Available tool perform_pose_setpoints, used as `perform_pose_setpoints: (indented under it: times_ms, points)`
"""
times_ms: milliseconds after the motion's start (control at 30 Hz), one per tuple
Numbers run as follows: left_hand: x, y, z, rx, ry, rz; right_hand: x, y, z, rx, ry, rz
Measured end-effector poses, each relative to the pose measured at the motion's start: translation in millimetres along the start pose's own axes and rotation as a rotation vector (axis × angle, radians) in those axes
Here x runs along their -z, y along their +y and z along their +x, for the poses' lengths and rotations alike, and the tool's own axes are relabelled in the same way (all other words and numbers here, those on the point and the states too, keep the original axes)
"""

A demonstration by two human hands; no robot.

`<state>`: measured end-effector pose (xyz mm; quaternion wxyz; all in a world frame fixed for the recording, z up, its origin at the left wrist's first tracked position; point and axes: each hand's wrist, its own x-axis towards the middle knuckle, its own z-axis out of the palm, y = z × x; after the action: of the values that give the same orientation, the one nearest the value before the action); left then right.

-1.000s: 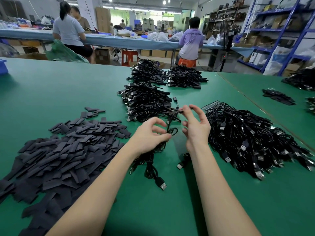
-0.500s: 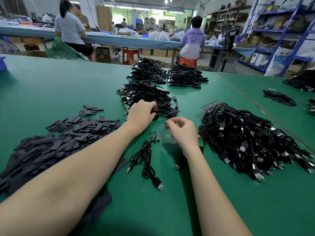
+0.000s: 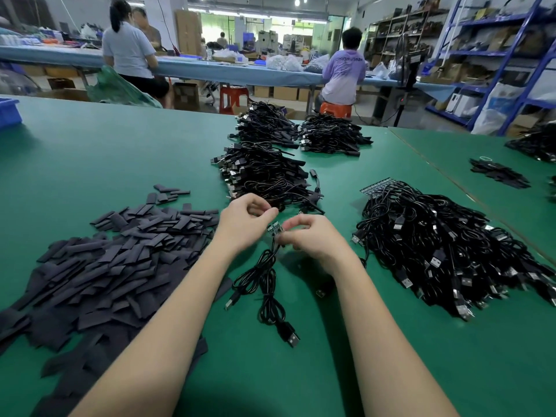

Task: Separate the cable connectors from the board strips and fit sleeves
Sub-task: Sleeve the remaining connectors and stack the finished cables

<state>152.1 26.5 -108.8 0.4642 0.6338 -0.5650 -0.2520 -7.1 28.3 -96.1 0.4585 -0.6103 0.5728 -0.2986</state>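
Note:
Between my two hands is a small board strip (image 3: 275,229) with black cables (image 3: 264,278) hanging from it down onto the green table (image 3: 90,164). My left hand (image 3: 245,222) pinches the strip's left end with curled fingers. My right hand (image 3: 313,236) pinches its right end. The cables end in USB plugs (image 3: 290,337) lying near me. A large heap of flat dark sleeves (image 3: 99,260) lies to the left of my left arm.
A big pile of black cables with board strips (image 3: 445,251) lies to the right. Bundled cable stacks (image 3: 264,173) sit beyond my hands, with two more (image 3: 331,135) farther back. A blue bin (image 3: 9,111) stands at the far left. People work at a distant bench.
My left hand drew back from the far cable stack toward me. Both hands now meet on the small board strip, lifted off the table with its cables.

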Motion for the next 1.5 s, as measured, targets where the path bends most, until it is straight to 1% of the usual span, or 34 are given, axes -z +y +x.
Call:
perform_pose_setpoints:
  times_ms: [100, 133, 167, 200, 267, 367, 500, 633, 700, 800, 867, 967, 1033, 1067, 1133, 1233, 1300, 1333, 1433, 1500]
  points:
    - [4, 7, -8, 0.184, -0.235, -0.416, 10, 1, -3, -0.015, -0.075, 0.354]
    - [5, 9, -9, 0.204, -0.282, -0.537, 12, 1, -3, -0.024, -0.100, 0.441]
    - [6, 10, -10, 0.206, -0.306, -0.604, 13, 1, -4, -0.033, -0.122, 0.512]
    - [7, 11, -11, 0.200, -0.315, -0.640, 14, 1, -5, -0.034, -0.141, 0.558]
    - [8, 10, -12, 0.199, -0.308, -0.667, 17, 1, -5, -0.016, -0.162, 0.570]
    - [10, 11, -13, 0.249, -0.305, -0.717, 18, 0, -4, 0.011, -0.148, 0.547]
    - [14, 12, -11, 0.328, -0.346, -0.863, 18, 0, -3, -0.004, -0.137, 0.663]
    - [14, 13, -13, 0.340, -0.373, -0.806, 20, 4, -4, -0.026, -0.184, 0.638]
    - [15, 14, -13, 0.348, -0.392, -0.800, 19, 5, -2, -0.036, -0.204, 0.670]
    - [19, 17, -14, 0.349, -0.427, -0.772, 16, 4, -2, -0.082, -0.241, 0.759]
    - [18, 19, -15, 0.353, -0.440, -0.818, 14, 4, -3, -0.135, -0.263, 0.834]
    - [13, 20, -17, 0.391, -0.467, -1.030, 11, 4, -6, -0.216, -0.335, 1.084]
    - [11, 18, -16, 0.414, -0.466, -1.145, 11, 5, -8, -0.215, -0.367, 1.210]
    - [10, 17, -16, 0.418, -0.451, -1.131, 14, 6, -8, -0.198, -0.371, 1.210]
    - [6, 15, -16, 0.421, -0.371, -0.948, 21, 6, -11, -0.148, -0.383, 1.103]
    - [-4, 10, -19, 0.392, -0.235, -0.667, 31, 4, -15, -0.003, -0.407, 0.780]
    - [-12, 8, -22, 0.338, -0.178, -0.558, 32, 3, -17, 0.075, -0.440, 0.651]
    - [-14, 8, -23, 0.312, -0.164, -0.537, 32, 2, -18, 0.107, -0.480, 0.625]
    - [-18, 10, -23, 0.284, -0.150, -0.579, 33, 1, -23, 0.194, -0.634, 0.509]
    - [-17, 9, -20, 0.259, -0.083, -0.586, 37, 2, -26, 0.251, -0.728, 0.430]
